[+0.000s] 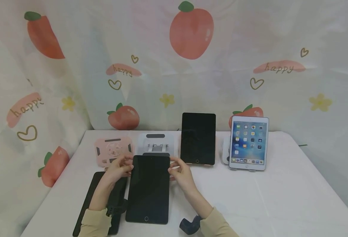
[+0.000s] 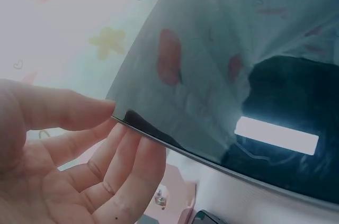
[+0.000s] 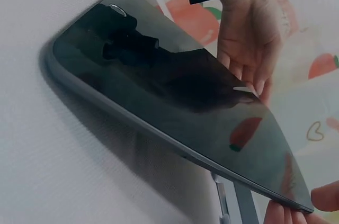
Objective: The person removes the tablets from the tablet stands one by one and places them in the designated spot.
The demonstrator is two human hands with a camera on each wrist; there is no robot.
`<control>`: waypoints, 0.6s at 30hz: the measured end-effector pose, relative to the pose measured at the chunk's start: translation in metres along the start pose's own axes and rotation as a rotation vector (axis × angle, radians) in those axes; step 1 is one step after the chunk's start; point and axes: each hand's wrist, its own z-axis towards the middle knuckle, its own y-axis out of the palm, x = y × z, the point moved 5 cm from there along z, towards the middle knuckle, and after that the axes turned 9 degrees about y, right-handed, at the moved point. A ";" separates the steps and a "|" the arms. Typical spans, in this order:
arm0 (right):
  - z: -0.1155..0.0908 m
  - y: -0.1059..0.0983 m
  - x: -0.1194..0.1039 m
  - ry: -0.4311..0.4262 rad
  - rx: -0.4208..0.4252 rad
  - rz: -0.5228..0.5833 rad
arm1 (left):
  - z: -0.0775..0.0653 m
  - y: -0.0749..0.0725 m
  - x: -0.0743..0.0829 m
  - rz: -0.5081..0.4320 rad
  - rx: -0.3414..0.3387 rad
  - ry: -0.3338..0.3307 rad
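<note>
The left hand (image 1: 117, 169) and the right hand (image 1: 182, 172) each pinch an upper corner of the black tablet (image 1: 148, 189), which spans the gap between them, its home-button end towards the person. From the head, the fingers behind the glass are partly hidden. The left wrist view shows the left thumb on the corner and the other fingers beneath it, and a bright rectangle reflected in the screen. The right wrist view shows the tablet side-on: it slopes, the pinched end raised and a shadow under its long edge; whether the far end touches the cloth I cannot tell.

Just beyond the fingertips stands a white stand (image 1: 156, 144), its lower edge close to the tablet's top edge. A pink stand (image 1: 113, 149) is just past the left fingers, and a second tablet (image 1: 119, 191) lies under the left forearm, leaving little room on that side. Past the right fingers are a dark upright tablet (image 1: 197, 138) and, farther right, a white tablet (image 1: 248, 143). Nearer than these, the white tabletop (image 1: 236, 197) stretches broadly rightward from the right fingers.
</note>
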 end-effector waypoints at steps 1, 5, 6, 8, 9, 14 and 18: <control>0.000 0.000 0.001 0.004 -0.002 0.003 | 0.000 0.000 0.000 0.008 -0.005 -0.001; 0.000 0.001 0.004 0.040 -0.017 0.032 | -0.001 0.002 -0.004 0.043 -0.018 -0.022; 0.000 0.001 0.005 0.057 -0.020 0.036 | -0.001 0.003 -0.005 0.053 -0.022 -0.031; 0.000 0.002 0.007 0.096 -0.031 0.048 | -0.001 0.004 -0.009 0.079 -0.028 -0.053; -0.001 0.002 0.008 0.120 -0.036 0.049 | -0.001 0.005 -0.011 0.090 -0.030 -0.065; -0.002 0.004 0.012 0.207 -0.058 0.044 | -0.001 0.007 -0.020 0.099 -0.026 -0.104; 0.000 0.004 0.015 0.241 -0.058 0.038 | 0.000 0.009 -0.022 0.100 -0.026 -0.121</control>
